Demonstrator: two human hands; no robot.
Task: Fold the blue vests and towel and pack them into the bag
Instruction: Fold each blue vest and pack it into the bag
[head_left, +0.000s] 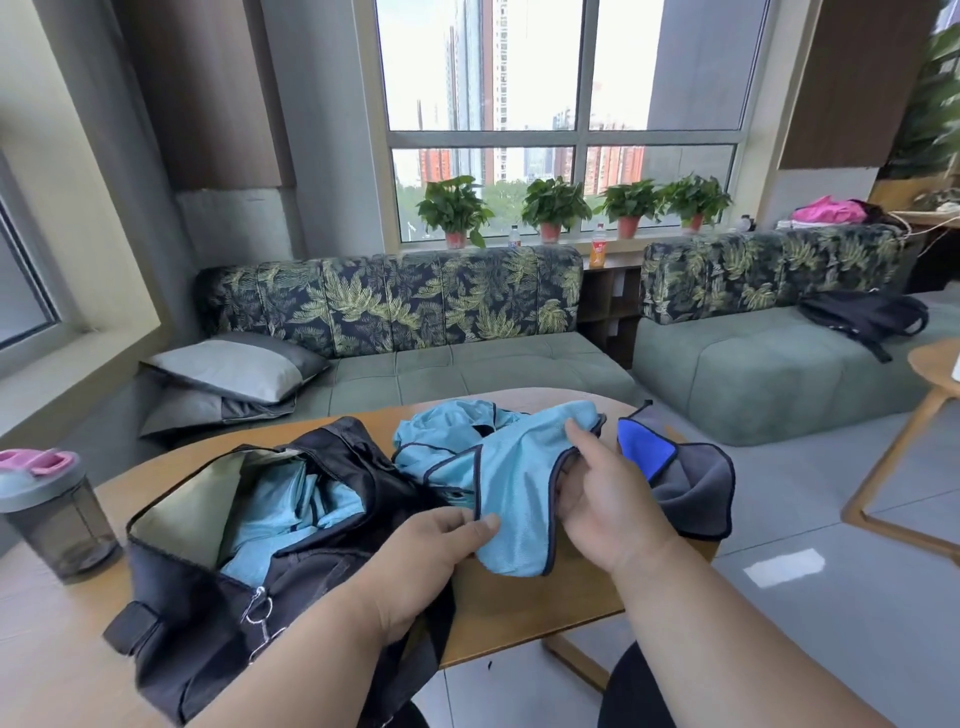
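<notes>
Head view of a packing task at a wooden surface (519, 608). The left hand (441, 551) pinches the near edge of a light blue vest (519, 483) between thumb and curled fingers, at the dark piping. The right hand (602, 499) grips the same vest farther along, thumb on top and fingers curled under the cloth. Held at two points, the fabric hangs in a short span between the hands, which suits lining up edges for a fold; the far part of the vest trails onto a crumpled heap of like blue cloth (441, 431) lying on the surface.

The black bag (218, 613) sits just left of the hands, its mouth gaping toward the person, so folded pieces can go in with a short move of the left arm. Light blue folded cloth (296, 504) already lies inside it, so part of the packing appears done.

The towel (685, 478), grey with a bright blue face, lies unfolded at the right edge of the surface, just beside the right hand and partly overhanging; it appears to be waiting its turn. A lidded shaker bottle (52, 514) stands at the far left, well apart from the work.
</notes>
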